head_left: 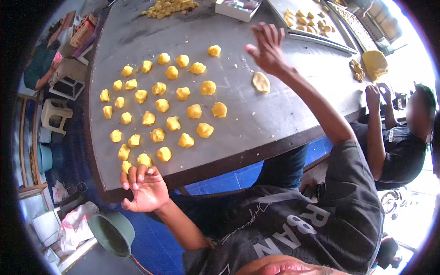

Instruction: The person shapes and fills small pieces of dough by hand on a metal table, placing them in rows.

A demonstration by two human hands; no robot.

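Note:
Several yellow dough balls (183,94) lie spread in loose rows over the left part of the grey metal table (247,133). My left hand (147,189) is at the table's near left edge, palm turned up, fingers loosely bent and apart, nothing visible in it. Just beyond its fingertips sits a dough ball (126,167); whether they touch I cannot tell. Farther off, my right hand (268,49) is stretched over the table with its fingers spread, holding nothing. A flattened oval piece of pale dough (261,82) rests on the metal near my right wrist.
At the far side are a heap of small dough pieces (168,6), a white box (238,10) and a tray with shaped pieces (341,42). To the right, a co-worker (403,146) sits by a large dough lump (375,65). A green basin (111,233) stands lower left.

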